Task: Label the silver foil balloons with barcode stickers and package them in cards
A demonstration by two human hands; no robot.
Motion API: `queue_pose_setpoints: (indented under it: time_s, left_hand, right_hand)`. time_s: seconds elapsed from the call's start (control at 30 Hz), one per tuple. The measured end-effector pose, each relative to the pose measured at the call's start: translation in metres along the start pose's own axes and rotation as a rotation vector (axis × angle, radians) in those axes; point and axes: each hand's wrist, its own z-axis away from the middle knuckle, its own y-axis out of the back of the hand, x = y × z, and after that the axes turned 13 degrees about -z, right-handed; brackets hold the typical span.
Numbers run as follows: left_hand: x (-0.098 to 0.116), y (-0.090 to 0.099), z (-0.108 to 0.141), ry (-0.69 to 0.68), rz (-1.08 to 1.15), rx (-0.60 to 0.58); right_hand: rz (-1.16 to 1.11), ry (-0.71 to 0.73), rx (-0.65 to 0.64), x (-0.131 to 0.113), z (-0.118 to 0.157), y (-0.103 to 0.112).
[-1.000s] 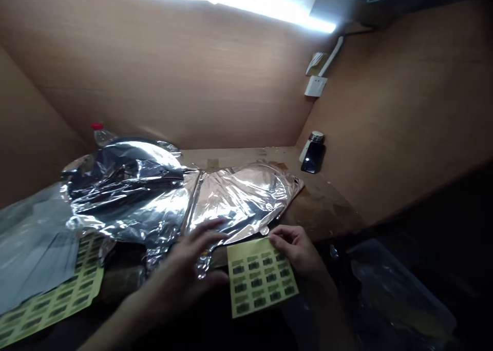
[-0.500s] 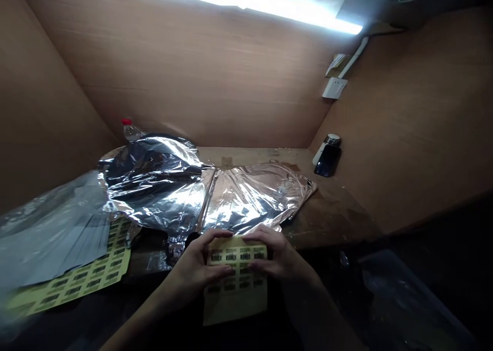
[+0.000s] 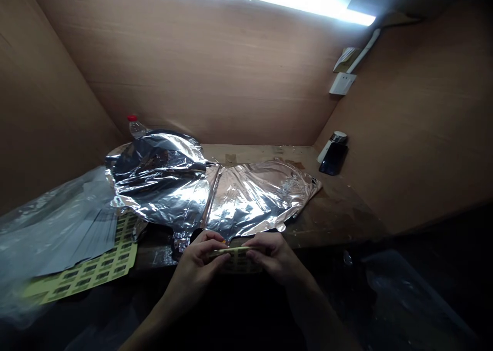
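Left hand point(image 3: 194, 265): gripped the curled label sheet point(image 3: 235, 252) narrowly, just below the foil point(image 3: 248, 197)
Right hand point(image 3: 269, 256): gripped the label sheet's other end narrowly

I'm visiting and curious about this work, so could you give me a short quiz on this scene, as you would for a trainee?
1. What is held between the left hand and the right hand?
2. True or false: the phone is to the right of the foil.
3. What colour is the cap of the plastic bottle? A) red B) blue C) white

Key:
1. A sheet of barcode labels, bent between the fingers.
2. True.
3. A.
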Motion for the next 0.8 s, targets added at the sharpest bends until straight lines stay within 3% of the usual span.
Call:
queue_pose_setpoints:
  time_s: [0.13,0.33,0.67,0.8]
  left_hand:
    - [0.002,0.001,0.001,0.057,0.003,-0.094]
    - [-0.002,0.001,0.004,0.101,0.017,-0.071]
    - [-0.017,0.004,0.01,0.114,0.097,-0.029]
    - [-0.023,0.007,0.016,0.124,0.093,-0.014]
  right_hand:
    - [0.014,-0.039,-0.015,-0.001,-0.002,-0.004]
    - [0.026,-0.076,-0.045,0.004,-0.007,-0.013]
    - [0.449,0.357,-0.103,0.018,-0.007,-0.029]
    - [0.528,0.424,-0.069,0.013,-0.005,-0.039]
